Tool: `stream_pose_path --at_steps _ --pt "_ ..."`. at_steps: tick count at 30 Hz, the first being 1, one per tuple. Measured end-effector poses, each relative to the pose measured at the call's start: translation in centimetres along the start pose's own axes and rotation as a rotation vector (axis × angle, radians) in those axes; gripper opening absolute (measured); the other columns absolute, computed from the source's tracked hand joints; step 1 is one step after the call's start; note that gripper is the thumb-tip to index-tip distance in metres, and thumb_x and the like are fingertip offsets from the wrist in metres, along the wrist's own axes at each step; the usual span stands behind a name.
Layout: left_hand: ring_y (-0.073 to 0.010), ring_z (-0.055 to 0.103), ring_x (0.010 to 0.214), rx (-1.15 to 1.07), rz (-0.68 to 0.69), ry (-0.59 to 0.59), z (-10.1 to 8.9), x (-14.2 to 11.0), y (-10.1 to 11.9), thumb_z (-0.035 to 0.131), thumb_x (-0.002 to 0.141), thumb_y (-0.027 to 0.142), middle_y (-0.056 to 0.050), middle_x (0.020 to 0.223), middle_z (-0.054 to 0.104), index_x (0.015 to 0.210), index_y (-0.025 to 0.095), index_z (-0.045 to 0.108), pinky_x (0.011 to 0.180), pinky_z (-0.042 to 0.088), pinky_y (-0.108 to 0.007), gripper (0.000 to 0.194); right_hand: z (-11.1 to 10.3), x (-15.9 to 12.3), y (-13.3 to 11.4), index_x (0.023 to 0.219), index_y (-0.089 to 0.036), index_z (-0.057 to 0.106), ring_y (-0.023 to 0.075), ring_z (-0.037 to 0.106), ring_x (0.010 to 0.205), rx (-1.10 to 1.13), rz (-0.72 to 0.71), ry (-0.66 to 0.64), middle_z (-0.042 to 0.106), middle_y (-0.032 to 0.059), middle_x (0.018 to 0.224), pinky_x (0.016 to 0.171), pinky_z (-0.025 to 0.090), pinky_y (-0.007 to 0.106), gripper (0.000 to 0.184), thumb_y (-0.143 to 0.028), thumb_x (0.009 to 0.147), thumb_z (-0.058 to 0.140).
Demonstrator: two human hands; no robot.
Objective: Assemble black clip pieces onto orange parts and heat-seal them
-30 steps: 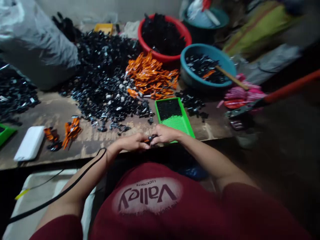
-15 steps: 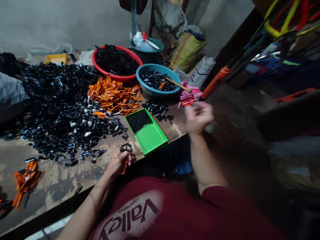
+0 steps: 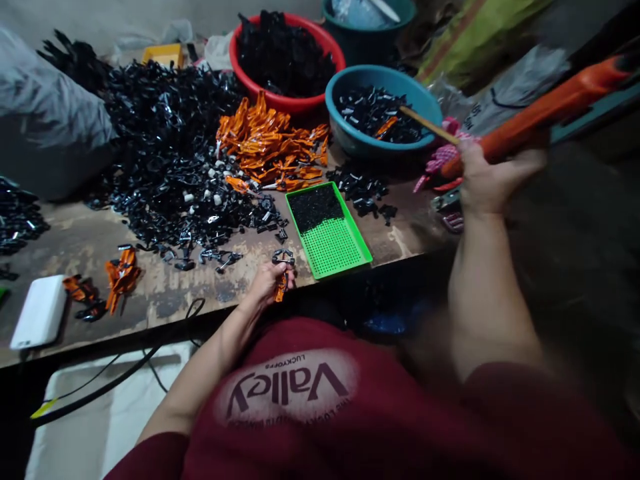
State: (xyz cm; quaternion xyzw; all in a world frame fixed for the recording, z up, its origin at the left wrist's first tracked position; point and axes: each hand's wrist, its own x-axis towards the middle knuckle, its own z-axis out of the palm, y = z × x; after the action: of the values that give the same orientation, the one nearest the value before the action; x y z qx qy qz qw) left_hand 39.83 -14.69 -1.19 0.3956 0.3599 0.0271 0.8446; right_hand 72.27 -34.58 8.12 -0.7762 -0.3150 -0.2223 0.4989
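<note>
My left hand (image 3: 267,281) grips a small orange-and-black plastic assembly (image 3: 281,283) at the table's front edge, its black crosspiece uppermost. Beside it on the right lies a bright green perforated tray (image 3: 335,248), with tiny black pieces, probably screws, heaped in its far half. My right hand (image 3: 493,177), blurred by motion, is closed around a slanting orange power screwdriver (image 3: 555,100). The tool's lower end points left, toward a pink checked cloth (image 3: 443,157). Part of the grip is hidden, so the exact finger placement is unclear.
Black plastic parts (image 3: 170,140) are piled on the left, beside heaped orange parts (image 3: 273,147). Behind stand a red basin (image 3: 337,77) and a blue basin (image 3: 380,150); a wooden stick (image 3: 427,123) juts from the blue one. A white power bank (image 3: 39,312) lies at front left.
My right hand has reached outward and closed on the screwdriver, which now leans more toward horizontal. The view has shifted, bringing the white power bank into sight. My left hand keeps its assembly.
</note>
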Motion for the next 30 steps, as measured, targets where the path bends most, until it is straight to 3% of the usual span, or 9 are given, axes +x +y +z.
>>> stream_pose_path --at_steps 2,4,5,8,11,14,18,24,30 --pt "-0.0094 0.052 0.037 0.007 -0.003 0.002 0.2 0.1 0.0 0.065 0.064 0.028 -0.002 0.049 0.058 0.067 0.01 0.056 0.037 0.037 -0.019 0.019 2.7 -3.3 -3.7 0.104 -0.014 0.049 0.0229 0.049 0.103 0.198 -0.001 0.16 0.05 0.0106 0.103 0.097 0.037 0.036 0.044 -0.039 0.074 0.07" --pt "-0.0093 0.051 0.036 0.025 -0.013 0.008 0.4 0.3 0.1 0.064 0.065 0.027 -0.002 0.048 0.058 0.067 0.011 0.056 0.037 0.036 -0.019 0.018 5.3 -6.7 -7.2 0.098 -0.017 0.053 0.0191 0.055 0.087 0.339 0.085 0.08 0.054 0.0052 0.091 0.084 0.045 0.035 0.038 -0.045 0.076 0.065" --pt "-0.0092 0.05 0.036 0.032 -0.016 0.012 0.5 0.3 0.1 0.063 0.065 0.026 -0.002 0.048 0.058 0.066 0.011 0.056 0.038 0.036 -0.02 0.017 6.5 -8.1 -8.7 0.098 -0.019 0.053 0.0179 0.056 0.081 0.4 0.157 -0.018 0.055 0.0034 0.087 0.078 0.047 0.034 0.037 -0.047 0.077 0.063" --pt "-0.0094 0.05 0.036 0.036 -0.006 0.013 0.4 0.4 0.1 0.061 0.066 0.024 -0.002 0.048 0.058 0.066 0.011 0.055 0.039 0.036 -0.02 0.015 8.9 -10.7 -11.2 0.1 -0.022 0.051 0.0151 0.056 0.067 0.535 0.302 -0.182 0.055 0.0 0.076 0.067 0.048 0.031 0.04 -0.052 0.076 0.059" --pt "-0.0101 0.05 0.036 0.039 0.003 0.015 0.3 0.4 -0.1 0.06 0.065 0.025 -0.002 0.048 0.058 0.067 0.011 0.056 0.039 0.036 -0.021 0.015 9.7 -11.2 -11.6 0.101 -0.021 0.051 0.0124 0.053 0.057 0.539 0.388 -0.208 0.051 -0.0019 0.067 0.061 0.047 0.028 0.045 -0.057 0.074 0.056" --pt "-0.01 0.05 0.035 0.064 0.009 0.017 0.4 0.3 -0.3 0.063 0.061 0.028 -0.002 0.047 0.058 0.066 0.011 0.056 0.038 0.035 -0.02 0.02 9.8 -10.9 -11.0 0.102 -0.021 0.049 0.0112 0.05 0.051 0.537 0.421 -0.119 0.046 -0.0037 0.062 0.053 0.044 0.026 0.048 -0.058 0.072 0.058" --pt "-0.0095 0.049 0.036 0.083 0.012 -0.013 0.6 0.3 -0.3 0.064 0.061 0.03 -0.001 0.047 0.058 0.066 0.011 0.055 0.038 0.036 -0.02 0.021 10.1 -11.0 -10.0 0.097 -0.022 0.048 0.0096 0.047 0.045 0.571 0.384 -0.07 0.042 -0.007 0.055 0.046 0.042 0.023 0.048 -0.059 0.069 0.063" --pt "-0.0108 0.05 0.036 0.089 0.025 -0.024 0.5 0.4 -0.4 0.062 0.061 0.03 -0.001 0.048 0.058 0.068 0.011 0.055 0.039 0.036 -0.021 0.022 10.6 -11.8 -9.5 0.096 -0.023 0.05 0.0084 0.047 0.045 0.627 0.329 -0.094 0.044 -0.0067 0.057 0.045 0.042 0.023 0.04 -0.054 0.075 0.062" --pt "-0.0101 0.05 0.036 0.091 0.028 -0.024 0.3 0.4 -0.8 0.062 0.061 0.032 -0.002 0.048 0.058 0.067 0.012 0.055 0.038 0.034 -0.02 0.022 10.8 -11.9 -9.3 0.093 -0.023 0.047 0.0091 0.048 0.045 0.617 0.353 -0.093 0.042 -0.0066 0.057 0.045 0.043 0.023 0.039 -0.055 0.074 0.06"
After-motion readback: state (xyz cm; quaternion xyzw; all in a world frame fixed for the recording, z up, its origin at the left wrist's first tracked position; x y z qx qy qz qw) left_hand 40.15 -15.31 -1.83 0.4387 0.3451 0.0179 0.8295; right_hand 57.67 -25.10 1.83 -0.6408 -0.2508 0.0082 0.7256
